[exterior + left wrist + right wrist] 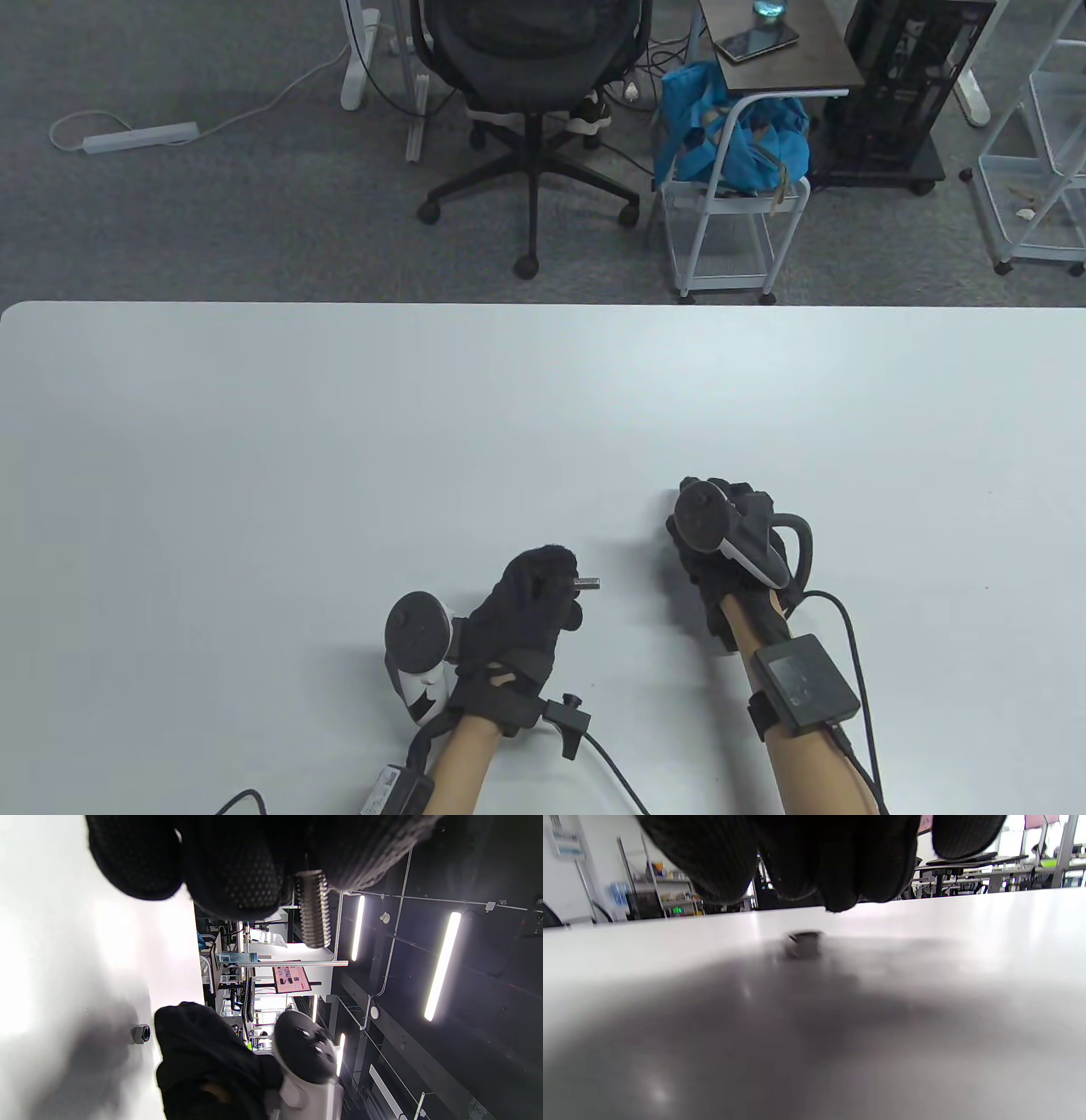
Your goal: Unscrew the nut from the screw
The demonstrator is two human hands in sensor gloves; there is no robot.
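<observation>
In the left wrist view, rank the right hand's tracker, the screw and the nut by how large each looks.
1. Right hand's tracker, largest.
2. Screw, its threaded shaft sticking out of the left hand's fingers; it sits close to the camera, which inflates it.
3. Nut, lying on the table, smallest.

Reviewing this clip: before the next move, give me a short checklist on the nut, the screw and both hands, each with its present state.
1. Nut off the screw: ok, the visible thread is bare.
2. Nut resting on the table: ok, it lies apart from the fingers in both wrist views.
3. Left hand holds the screw: ok, the threaded end sticks out from the fingers.
4. Right hand free of the nut: ok, its fingers hover above it.
5. Screw head condition: cannot tell, hidden in the glove.
</observation>
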